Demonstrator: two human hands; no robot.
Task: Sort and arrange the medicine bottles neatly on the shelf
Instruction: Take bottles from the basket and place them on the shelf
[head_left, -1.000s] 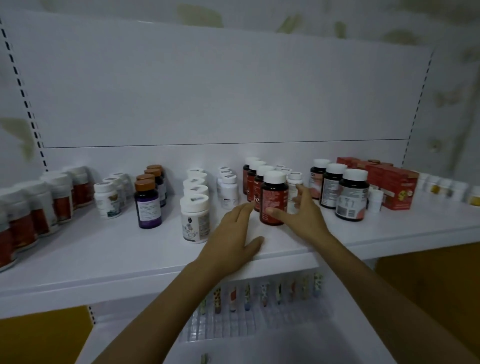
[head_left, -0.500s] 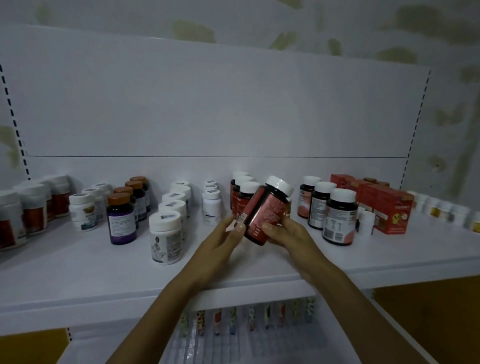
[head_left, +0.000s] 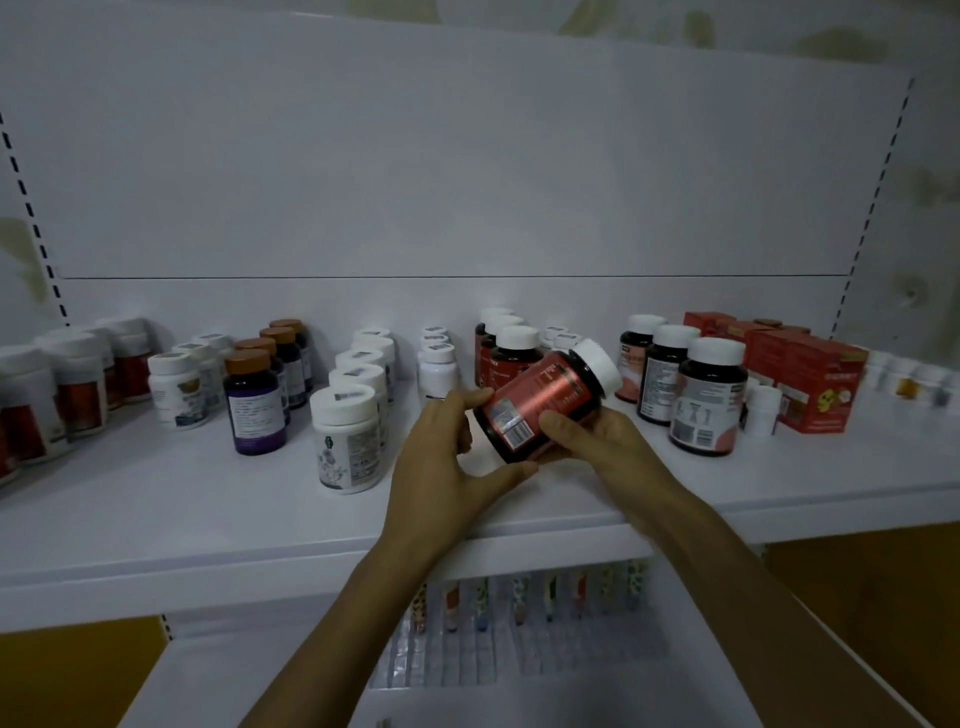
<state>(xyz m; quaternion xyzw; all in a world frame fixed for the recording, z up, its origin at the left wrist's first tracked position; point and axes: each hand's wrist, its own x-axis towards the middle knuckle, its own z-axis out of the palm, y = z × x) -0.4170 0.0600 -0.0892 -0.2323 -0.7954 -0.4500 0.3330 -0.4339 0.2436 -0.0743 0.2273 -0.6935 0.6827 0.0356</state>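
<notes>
red-label bottle (head_left: 540, 402) is held tilted above the shelf (head_left: 182, 499) front, gripped by left hand (head_left: 447, 457) and right hand (head_left: 597, 436). matching red bottles (head_left: 511, 351) are stood just behind; dark bottles (head_left: 701, 395) and red boxes (head_left: 805, 379) to the right, white bottles (head_left: 345, 431) to the left.

Shows the red bottle (head_left: 540, 402), upright on the shelf (head_left: 208, 499) at the head of its row a second ago, now lifted clear and tipped, cap (head_left: 600, 364) to the upper right, barcode toward the camera. Shows the left hand (head_left: 447, 462), earlier flat on the shelf, now gripping the base, and the right hand (head_left: 597, 441) holding it from beneath.
</notes>
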